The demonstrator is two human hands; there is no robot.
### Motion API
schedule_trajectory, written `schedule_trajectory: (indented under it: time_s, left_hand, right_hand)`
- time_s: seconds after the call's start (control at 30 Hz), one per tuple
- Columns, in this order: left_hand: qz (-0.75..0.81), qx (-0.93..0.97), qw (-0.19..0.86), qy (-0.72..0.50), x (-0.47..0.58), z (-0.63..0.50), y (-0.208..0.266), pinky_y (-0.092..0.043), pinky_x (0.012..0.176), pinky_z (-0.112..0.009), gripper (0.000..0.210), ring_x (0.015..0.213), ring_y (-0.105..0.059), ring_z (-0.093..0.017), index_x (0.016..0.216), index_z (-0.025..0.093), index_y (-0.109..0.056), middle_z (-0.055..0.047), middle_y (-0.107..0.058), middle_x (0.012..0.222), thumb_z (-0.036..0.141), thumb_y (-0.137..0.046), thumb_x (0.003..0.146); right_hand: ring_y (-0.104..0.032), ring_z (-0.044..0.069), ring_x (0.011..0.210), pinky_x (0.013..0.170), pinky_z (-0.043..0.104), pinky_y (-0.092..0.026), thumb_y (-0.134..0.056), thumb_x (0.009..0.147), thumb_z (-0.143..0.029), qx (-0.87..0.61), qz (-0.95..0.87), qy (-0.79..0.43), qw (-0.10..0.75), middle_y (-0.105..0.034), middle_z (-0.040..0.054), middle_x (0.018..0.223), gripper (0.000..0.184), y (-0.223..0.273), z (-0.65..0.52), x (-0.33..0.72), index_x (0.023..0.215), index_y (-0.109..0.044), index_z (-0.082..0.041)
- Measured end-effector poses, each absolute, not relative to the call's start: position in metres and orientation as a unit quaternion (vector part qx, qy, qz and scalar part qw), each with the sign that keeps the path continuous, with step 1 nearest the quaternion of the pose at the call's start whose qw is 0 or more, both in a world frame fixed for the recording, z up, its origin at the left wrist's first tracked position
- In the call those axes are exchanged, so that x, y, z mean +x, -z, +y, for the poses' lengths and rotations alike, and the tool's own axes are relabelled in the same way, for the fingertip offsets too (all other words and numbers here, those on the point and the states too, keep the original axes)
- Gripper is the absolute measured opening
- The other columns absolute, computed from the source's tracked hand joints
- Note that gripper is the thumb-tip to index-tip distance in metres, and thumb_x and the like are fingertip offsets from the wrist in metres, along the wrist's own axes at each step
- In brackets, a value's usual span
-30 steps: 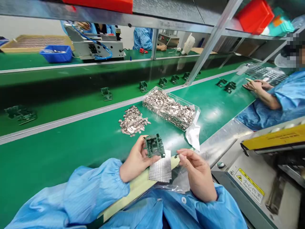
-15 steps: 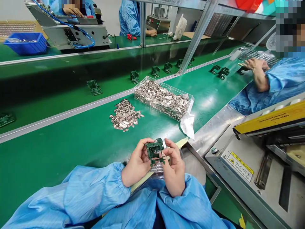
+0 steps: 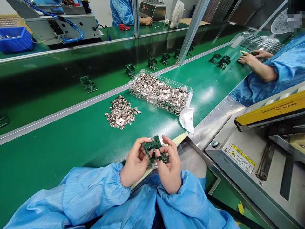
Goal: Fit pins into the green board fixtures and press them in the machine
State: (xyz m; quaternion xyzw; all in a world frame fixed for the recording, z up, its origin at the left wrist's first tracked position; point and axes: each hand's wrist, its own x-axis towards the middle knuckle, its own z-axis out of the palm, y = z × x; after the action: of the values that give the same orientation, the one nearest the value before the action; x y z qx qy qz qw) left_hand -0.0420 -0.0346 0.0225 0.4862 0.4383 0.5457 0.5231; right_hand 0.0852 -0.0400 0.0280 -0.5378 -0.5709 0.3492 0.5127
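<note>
Between my two hands is a green circuit board assembly [image 3: 156,142], shaped like an open frame. My left hand [image 3: 135,162] grips its left side, the fingers curled behind it. My right hand [image 3: 169,168] has its thumb inside the frame's opening and its fingers round the right edge, so both hands are closed on it. Partly hidden below them lies a metal grid-like sheet [image 3: 155,165] over a pale yellow strip [image 3: 179,139]. Beyond my hands, a pile of small silvery metal pieces [image 3: 122,113] lies on the green bench [image 3: 78,143].
A clear plastic box [image 3: 154,103] of similar metal pieces stands past the pile, with white paper [image 3: 187,120] at its corner. Several green board assemblies [image 3: 88,83] sit along the conveyor [image 3: 47,92]. At right stands a machine [image 3: 233,140]; beyond it a co-worker's hands [image 3: 252,60] handle something dark.
The board assembly has tilted in my hands, and my right thumb has moved into its opening. My view has shifted slightly. The co-worker's hands at right have come lower over the bench.
</note>
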Motion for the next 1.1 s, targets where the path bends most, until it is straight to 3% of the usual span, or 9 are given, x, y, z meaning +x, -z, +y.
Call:
schedule_trajectory:
  time_s: [0.13, 0.23, 0.47, 0.7, 1.1]
  left_hand:
    - [0.452, 0.485, 0.522, -0.537, -0.042, -0.035, -0.025, -0.05, 0.067, -0.018, 0.023, 0.076, -0.056, -0.01, 0.109, 0.025, -0.052, 0.0, -0.059, 0.093, 0.023, -0.061, 0.088]
    - [0.457, 0.5, 0.505, -0.535, -0.042, -0.035, -0.027, -0.049, 0.067, -0.018, 0.023, 0.076, -0.056, -0.01, 0.107, 0.024, -0.053, 0.0, -0.059, 0.093, 0.018, -0.061, 0.087]
    - [0.453, 0.503, 0.501, -0.539, -0.04, -0.036, -0.035, -0.05, 0.07, -0.018, 0.029, 0.079, -0.06, -0.01, 0.103, 0.022, -0.055, 0.0, -0.061, 0.094, 0.008, -0.062, 0.079]
    - [0.456, 0.501, 0.51, -0.53, -0.038, -0.041, -0.034, -0.049, 0.068, -0.017, 0.034, 0.076, -0.058, -0.009, 0.103, 0.022, -0.056, 0.0, -0.06, 0.091, 0.006, -0.065, 0.074]
    - [0.475, 0.49, 0.531, -0.502, -0.033, -0.046, -0.038, -0.053, 0.063, -0.023, 0.03, 0.072, -0.059, -0.012, 0.099, 0.019, -0.057, -0.001, -0.062, 0.085, 0.013, -0.069, 0.072]
  right_hand:
    - [-0.062, 0.021, 0.095, 0.082, 0.034, -0.049, -0.059, 0.089, -0.025, -0.519, -0.519, -0.431, 0.524, -0.062, 0.0067, 0.105, 0.006, -0.027, -0.04, 0.086, 0.094, -0.056, -0.022]
    - [-0.062, 0.019, 0.082, 0.073, 0.03, -0.051, -0.062, 0.086, -0.026, -0.511, -0.483, -0.471, 0.534, -0.063, 0.0034, 0.09, 0.008, -0.027, -0.038, 0.086, 0.084, -0.056, -0.021]
    - [-0.065, 0.02, 0.082, 0.071, 0.03, -0.054, -0.072, 0.08, -0.037, -0.502, -0.438, -0.507, 0.547, -0.067, 0.0049, 0.086, 0.019, -0.033, -0.038, 0.09, 0.077, -0.061, -0.021]
    - [-0.063, 0.018, 0.077, 0.07, 0.029, -0.054, -0.075, 0.076, -0.029, -0.491, -0.418, -0.497, 0.581, -0.066, 0.0038, 0.08, 0.015, -0.031, -0.044, 0.09, 0.071, -0.063, -0.02]
    - [-0.059, 0.017, 0.067, 0.06, 0.028, -0.052, -0.073, 0.075, -0.035, -0.507, -0.376, -0.483, 0.607, -0.063, 0.0018, 0.074, 0.024, -0.029, -0.054, 0.082, 0.067, -0.055, -0.022]
